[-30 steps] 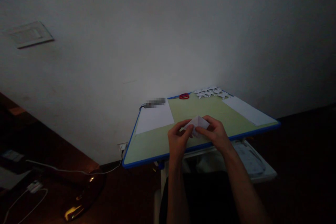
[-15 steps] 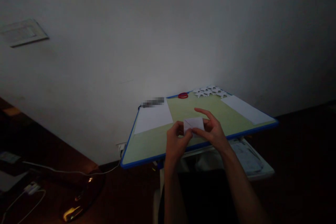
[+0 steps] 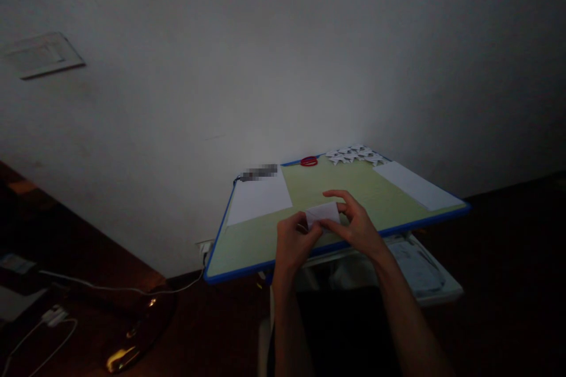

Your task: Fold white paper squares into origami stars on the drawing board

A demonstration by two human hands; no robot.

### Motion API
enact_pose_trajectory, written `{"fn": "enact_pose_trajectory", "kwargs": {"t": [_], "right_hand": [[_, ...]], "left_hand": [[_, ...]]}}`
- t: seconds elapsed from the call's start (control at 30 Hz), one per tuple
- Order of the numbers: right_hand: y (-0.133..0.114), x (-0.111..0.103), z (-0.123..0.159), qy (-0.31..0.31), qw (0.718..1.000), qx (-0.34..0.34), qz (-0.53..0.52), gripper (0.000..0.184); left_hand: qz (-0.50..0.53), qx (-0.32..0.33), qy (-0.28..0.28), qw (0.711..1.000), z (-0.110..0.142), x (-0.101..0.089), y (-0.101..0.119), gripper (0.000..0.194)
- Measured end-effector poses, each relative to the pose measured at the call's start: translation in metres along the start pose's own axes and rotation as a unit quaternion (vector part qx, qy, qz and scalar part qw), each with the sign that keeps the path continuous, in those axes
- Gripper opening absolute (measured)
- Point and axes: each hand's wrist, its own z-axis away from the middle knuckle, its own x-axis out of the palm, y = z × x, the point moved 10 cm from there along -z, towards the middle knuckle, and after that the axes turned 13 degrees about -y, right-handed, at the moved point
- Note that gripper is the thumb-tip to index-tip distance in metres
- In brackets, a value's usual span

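Head view: a small folded paper [image 3: 322, 213] is held above the near edge of the table [image 3: 247, 241], apparently being shaped or creased. The left hand [image 3: 294, 241] pinches its left side; the right hand [image 3: 362, 232] grips the right side between thumb and a finger behind, index finger raised. Working a fold like this calls for both thumbs steady and edges aligned, though dim light hides the finer creases. One sheet [image 3: 259, 199] lies by the left edge, a blurred item [image 3: 260, 172] on its far end; another sheet [image 3: 413, 184] lies along the right edge. Red scissors [image 3: 309, 161] rest at the far edge, folded pieces [image 3: 354, 155] by the far right corner.
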Motion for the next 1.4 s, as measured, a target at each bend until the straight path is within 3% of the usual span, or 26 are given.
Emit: {"fn": "enact_pose_trajectory", "kwargs": {"t": [0.6, 0.97, 1.1, 1.4], "right_hand": [[0.009, 0.0, -0.005, 0.015, 0.994, 0.006, -0.112, 0.073], [0.009, -0.011, -0.004, 0.056, 0.99, 0.006, -0.127, 0.07], [0.008, -0.01, -0.004, 0.055, 0.99, 0.008, -0.126, 0.074], [0.01, -0.007, -0.006, 0.052, 0.991, -0.001, -0.124, 0.075]], "left_hand": [[0.136, 0.022, -0.047, 0.989, -0.001, 0.005, -0.009, 0.012], [0.194, 0.045, -0.035, 0.979, 0.001, -0.004, -0.008, 0.021], [0.176, 0.033, -0.022, 0.984, 0.0, -0.007, -0.011, 0.018], [0.12, 0.031, -0.055, 0.991, -0.002, 0.0, -0.008, 0.023]]}}
